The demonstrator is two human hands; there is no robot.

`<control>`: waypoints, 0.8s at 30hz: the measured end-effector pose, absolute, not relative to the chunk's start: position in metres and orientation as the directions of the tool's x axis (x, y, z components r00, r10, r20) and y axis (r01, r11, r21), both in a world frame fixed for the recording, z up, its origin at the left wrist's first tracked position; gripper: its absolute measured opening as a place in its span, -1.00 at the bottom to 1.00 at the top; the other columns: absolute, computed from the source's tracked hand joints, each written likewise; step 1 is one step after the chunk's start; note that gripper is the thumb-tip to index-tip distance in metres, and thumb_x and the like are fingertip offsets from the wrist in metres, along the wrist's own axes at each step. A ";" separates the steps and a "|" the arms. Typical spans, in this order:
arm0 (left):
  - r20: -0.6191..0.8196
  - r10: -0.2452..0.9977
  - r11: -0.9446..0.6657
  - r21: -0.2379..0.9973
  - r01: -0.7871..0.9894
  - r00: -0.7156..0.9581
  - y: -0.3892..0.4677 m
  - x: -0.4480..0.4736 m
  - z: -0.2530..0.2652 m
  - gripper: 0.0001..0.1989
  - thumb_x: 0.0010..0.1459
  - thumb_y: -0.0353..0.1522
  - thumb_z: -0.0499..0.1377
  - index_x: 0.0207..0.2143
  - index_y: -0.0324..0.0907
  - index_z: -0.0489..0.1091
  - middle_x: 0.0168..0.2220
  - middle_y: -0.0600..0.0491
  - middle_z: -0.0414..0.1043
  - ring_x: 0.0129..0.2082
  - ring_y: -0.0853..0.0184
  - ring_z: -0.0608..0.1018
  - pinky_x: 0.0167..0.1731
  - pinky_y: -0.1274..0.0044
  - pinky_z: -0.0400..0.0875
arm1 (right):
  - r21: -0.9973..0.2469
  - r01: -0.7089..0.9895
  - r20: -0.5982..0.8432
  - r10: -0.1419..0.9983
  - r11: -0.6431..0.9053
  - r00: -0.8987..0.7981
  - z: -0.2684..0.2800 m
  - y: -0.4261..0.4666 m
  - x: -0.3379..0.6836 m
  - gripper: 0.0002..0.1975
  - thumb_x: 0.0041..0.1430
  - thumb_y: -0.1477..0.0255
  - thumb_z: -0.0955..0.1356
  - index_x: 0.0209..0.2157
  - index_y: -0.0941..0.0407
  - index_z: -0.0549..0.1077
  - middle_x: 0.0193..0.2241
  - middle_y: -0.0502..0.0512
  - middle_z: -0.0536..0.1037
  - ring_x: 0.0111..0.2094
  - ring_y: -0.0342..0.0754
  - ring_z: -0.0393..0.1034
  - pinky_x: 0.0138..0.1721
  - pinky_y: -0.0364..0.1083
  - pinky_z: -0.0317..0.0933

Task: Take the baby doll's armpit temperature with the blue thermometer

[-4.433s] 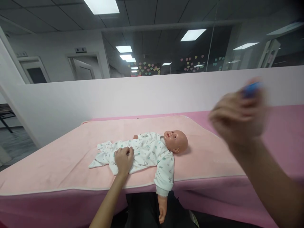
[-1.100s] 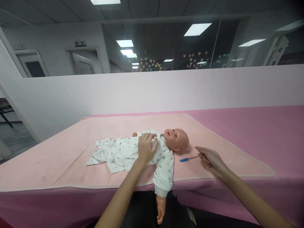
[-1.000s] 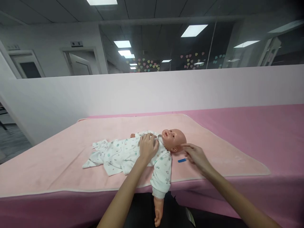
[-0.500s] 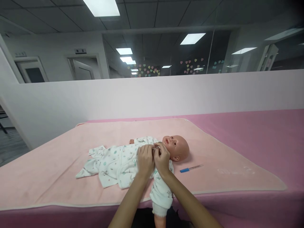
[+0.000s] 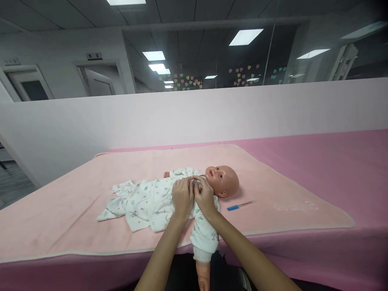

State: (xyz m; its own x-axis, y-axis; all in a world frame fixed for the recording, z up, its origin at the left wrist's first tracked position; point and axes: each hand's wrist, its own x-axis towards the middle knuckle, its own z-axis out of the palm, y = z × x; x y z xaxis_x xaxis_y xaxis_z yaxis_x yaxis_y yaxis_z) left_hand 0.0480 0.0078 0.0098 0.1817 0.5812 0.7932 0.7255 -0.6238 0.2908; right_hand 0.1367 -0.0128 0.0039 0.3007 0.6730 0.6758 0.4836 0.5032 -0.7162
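A baby doll [image 5: 226,180] lies on its back with its head to the right, dressed in a white printed baby shirt [image 5: 160,204]. Its near arm, sleeved, hangs over the table's front edge. Both my hands meet at the upper chest, just below the doll's chin. My left hand [image 5: 182,197] rests on the shirt front with fingers bent and closed on the shirt's tie. Beside it, my right hand [image 5: 204,196] pinches at the same spot, thumb and fingertips together. The fingers largely cover the tie.
A glass thermometer [image 5: 241,205] with a blue end lies right of the doll's shoulder. Under everything spreads a peach blanket [image 5: 75,190] over a pink table cover [image 5: 327,169]. A low white wall [image 5: 194,119] stands behind, with glass above it.
My fingers have drawn closer together at the chest, and the white cord seen between them is now mostly hidden. The whole view has shifted slightly; the doll and thermometer stay in place.
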 end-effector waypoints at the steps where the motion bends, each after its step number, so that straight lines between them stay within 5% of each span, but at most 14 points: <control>1: 0.790 0.587 -0.625 0.301 0.720 0.179 0.008 0.048 0.010 -0.79 0.23 -0.36 -0.10 -0.27 -0.16 0.32 -0.34 0.03 0.42 -0.34 0.31 0.39 -0.27 0.45 0.20 | -0.738 0.461 0.655 0.689 0.493 0.310 0.003 -0.012 0.137 -0.73 0.15 0.44 0.16 -0.16 0.11 0.38 -0.25 0.14 0.50 -0.43 -0.08 0.35 -0.29 -0.08 0.23; 8: 0.789 0.590 -0.649 0.335 0.683 0.173 0.004 0.049 0.012 -0.79 0.22 -0.36 -0.08 -0.33 -0.17 0.33 -0.36 0.05 0.43 -0.34 0.31 0.39 -0.26 0.45 0.20 | -0.781 0.444 0.599 0.725 0.439 0.338 0.004 -0.012 0.137 -0.76 0.15 0.37 0.18 -0.21 0.09 0.41 -0.33 0.12 0.53 -0.43 -0.05 0.37 -0.31 -0.09 0.22; 17: 0.843 0.534 -0.661 0.364 0.656 0.070 -0.004 0.022 0.016 -0.81 0.18 -0.37 -0.04 -0.32 -0.17 0.35 -0.40 0.04 0.42 -0.36 0.33 0.40 -0.26 0.48 0.23 | -0.778 0.400 0.627 0.647 0.485 0.434 0.004 -0.018 0.138 -0.78 0.19 0.34 0.18 -0.26 0.10 0.40 -0.37 0.09 0.51 -0.34 -0.06 0.40 -0.32 -0.14 0.25; 24: 0.775 0.605 -0.622 0.317 0.716 0.182 -0.015 -0.002 0.014 -0.84 0.14 -0.38 0.00 -0.32 -0.14 0.36 -0.33 0.05 0.43 -0.28 0.28 0.39 -0.23 0.44 0.20 | -0.707 0.446 0.707 0.545 0.549 0.451 0.000 -0.016 0.137 -0.78 0.18 0.40 0.18 -0.26 0.13 0.41 -0.38 0.12 0.50 -0.30 -0.04 0.41 -0.34 -0.11 0.29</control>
State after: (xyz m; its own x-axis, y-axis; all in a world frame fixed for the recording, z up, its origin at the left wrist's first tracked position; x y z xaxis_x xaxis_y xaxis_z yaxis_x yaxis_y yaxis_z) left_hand -0.0015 -0.0145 0.0142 0.1823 0.6055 0.7747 0.7162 -0.6216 0.3172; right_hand 0.1371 -0.0156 0.0002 0.4509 0.5446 0.7072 0.4455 0.5493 -0.7070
